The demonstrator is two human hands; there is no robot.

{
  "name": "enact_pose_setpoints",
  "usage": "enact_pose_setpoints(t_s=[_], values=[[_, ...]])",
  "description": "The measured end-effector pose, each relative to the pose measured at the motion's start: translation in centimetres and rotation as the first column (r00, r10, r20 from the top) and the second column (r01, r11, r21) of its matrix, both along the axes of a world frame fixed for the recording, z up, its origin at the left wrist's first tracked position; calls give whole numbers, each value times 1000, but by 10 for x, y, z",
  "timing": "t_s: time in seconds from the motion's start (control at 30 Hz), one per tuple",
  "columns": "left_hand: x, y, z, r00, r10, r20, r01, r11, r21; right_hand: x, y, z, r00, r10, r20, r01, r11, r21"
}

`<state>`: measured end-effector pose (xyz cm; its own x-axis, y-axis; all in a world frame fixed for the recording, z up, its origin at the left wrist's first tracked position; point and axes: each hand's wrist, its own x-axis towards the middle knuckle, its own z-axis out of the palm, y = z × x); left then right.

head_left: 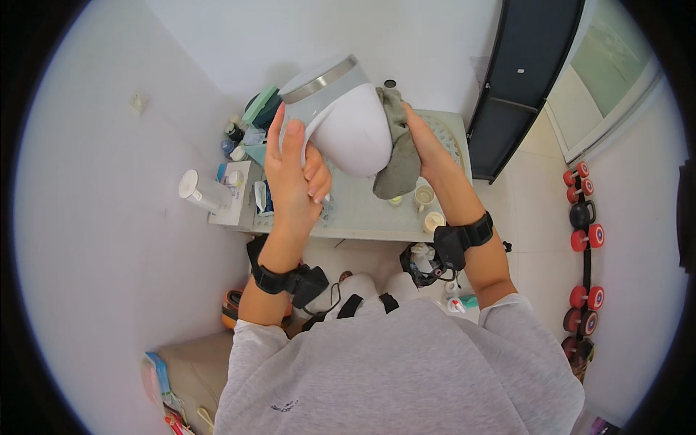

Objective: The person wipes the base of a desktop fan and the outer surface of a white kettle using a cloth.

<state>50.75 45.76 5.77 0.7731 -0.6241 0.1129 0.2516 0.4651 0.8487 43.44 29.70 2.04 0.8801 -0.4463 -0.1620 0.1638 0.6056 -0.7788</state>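
Note:
A white kettle with a grey section and a metallic band is held up, tilted, above the table. My left hand is closed round its handle. At the kettle's right side, a grey-green cloth is in my right hand. The cloth touches the kettle's white wall and hangs down below it. My right fingers are mostly hidden behind the cloth. Black straps with small modules sit on both my forearms.
Below stands a light table with a glass mug and a pale cup near its front edge. Bottles and boxes crowd its left end. A bin stands under the front edge. A black cabinet and dumbbells are at right.

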Motion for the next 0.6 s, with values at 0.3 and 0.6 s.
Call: enact_pose_setpoints(t_s=[0.3,0.6], values=[[24,7,-21,868,-474,-151,458,880,-128,10,21,-62,618,425,662,-749,572,333],[35,28,-6,804,-584,-111,590,807,33,-4,59,-44,646,464,606,-713,650,263]])
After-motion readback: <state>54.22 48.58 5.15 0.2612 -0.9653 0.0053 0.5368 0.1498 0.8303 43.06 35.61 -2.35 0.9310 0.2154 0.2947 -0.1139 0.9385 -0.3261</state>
